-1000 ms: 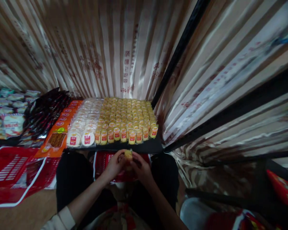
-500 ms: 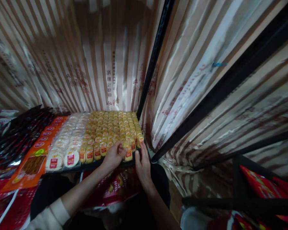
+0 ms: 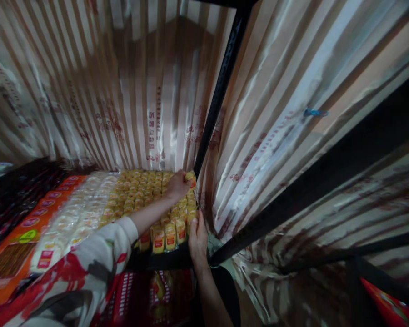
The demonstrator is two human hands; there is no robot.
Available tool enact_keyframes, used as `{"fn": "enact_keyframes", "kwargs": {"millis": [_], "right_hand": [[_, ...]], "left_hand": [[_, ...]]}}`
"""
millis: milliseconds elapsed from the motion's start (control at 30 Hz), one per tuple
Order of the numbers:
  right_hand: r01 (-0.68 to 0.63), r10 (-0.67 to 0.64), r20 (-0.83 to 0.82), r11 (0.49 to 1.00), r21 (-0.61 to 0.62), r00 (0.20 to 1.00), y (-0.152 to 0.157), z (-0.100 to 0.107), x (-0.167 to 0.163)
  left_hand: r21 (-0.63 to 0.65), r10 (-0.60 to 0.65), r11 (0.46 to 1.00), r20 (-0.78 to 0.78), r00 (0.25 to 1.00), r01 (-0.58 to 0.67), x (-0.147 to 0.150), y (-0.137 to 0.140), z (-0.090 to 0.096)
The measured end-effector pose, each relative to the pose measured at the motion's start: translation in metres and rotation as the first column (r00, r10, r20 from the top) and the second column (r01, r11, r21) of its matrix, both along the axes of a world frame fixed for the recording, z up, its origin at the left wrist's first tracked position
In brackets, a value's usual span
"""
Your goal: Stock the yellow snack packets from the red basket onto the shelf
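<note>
Small yellow snack packets (image 3: 170, 237) with red labels stand upright in tight rows on a dark shelf (image 3: 146, 260). My left hand (image 3: 179, 186) reaches across to the far right corner of the rows. Its fingers are closed on one yellow packet (image 3: 191, 177), lifted beside the black post. At the front right edge, my right hand (image 3: 198, 238) lies against the side of the end packets, thumb and fingers stretched out. Its fingertips touch or nearly touch a packet there; some fingers are hidden.
Left of the rows lie white round packs (image 3: 85, 222), an orange bag (image 3: 37, 218) and dark shiny packs (image 3: 17, 195). A black post (image 3: 218, 104) rises at the shelf's right corner before printed curtains (image 3: 157, 59). Dark red bags (image 3: 157, 295) sit below.
My left hand has moved from the front row to the far right corner, now with a packet in it. My right hand stays by the right edge. The view has shifted slightly.
</note>
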State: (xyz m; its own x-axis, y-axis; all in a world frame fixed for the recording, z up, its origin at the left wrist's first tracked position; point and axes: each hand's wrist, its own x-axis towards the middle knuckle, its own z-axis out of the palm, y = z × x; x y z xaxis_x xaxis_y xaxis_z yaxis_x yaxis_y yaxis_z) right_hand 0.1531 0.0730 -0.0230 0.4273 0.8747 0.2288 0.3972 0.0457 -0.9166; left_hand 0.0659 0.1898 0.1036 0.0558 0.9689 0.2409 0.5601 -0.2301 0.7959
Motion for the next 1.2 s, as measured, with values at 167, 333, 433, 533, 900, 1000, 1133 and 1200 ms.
{"fn": "enact_keyframes", "kwargs": {"millis": [167, 333, 433, 533, 900, 1000, 1133, 1200], "right_hand": [[0.042, -0.043, -0.048, 0.999, -0.017, 0.998, 0.005, 0.005, 0.002], [0.078, -0.087, -0.080, 0.991, -0.105, 0.993, 0.029, 0.021, 0.013], [0.083, -0.098, -0.089, 0.983, -0.162, 0.991, 0.044, 0.024, 0.018], [0.017, -0.034, -0.091, 0.983, -0.183, 0.995, 0.051, 0.019, 0.019], [-0.069, 0.053, -0.104, 0.985, -0.159, 0.993, 0.053, 0.014, 0.016], [-0.055, 0.035, -0.132, 0.986, -0.155, 0.991, 0.054, 0.014, 0.015], [-0.072, 0.050, -0.131, 0.983, -0.170, 0.990, 0.054, 0.013, 0.016], [-0.069, 0.047, -0.120, 0.981, -0.184, 0.992, 0.054, 0.012, 0.017]], "left_hand": [[0.066, -0.033, 0.997, -0.090, 0.995, 0.039, 0.028, 0.045, -0.015], [0.019, -0.113, 0.993, -0.158, 0.981, 0.117, 0.046, 0.068, -0.031], [0.006, -0.140, 0.989, -0.259, 0.956, 0.146, 0.052, 0.072, -0.035], [0.018, -0.144, 0.987, -0.314, 0.938, 0.157, 0.054, 0.072, -0.039], [0.029, -0.232, 0.961, -0.448, 0.864, 0.274, 0.046, 0.084, -0.045], [0.002, -0.268, 0.955, -0.427, 0.864, 0.298, 0.047, 0.088, -0.039], [-0.019, -0.285, 0.955, -0.323, 0.902, 0.295, 0.049, 0.087, -0.036], [-0.028, -0.258, 0.966, -0.226, 0.939, 0.258, 0.051, 0.087, -0.038]]}}
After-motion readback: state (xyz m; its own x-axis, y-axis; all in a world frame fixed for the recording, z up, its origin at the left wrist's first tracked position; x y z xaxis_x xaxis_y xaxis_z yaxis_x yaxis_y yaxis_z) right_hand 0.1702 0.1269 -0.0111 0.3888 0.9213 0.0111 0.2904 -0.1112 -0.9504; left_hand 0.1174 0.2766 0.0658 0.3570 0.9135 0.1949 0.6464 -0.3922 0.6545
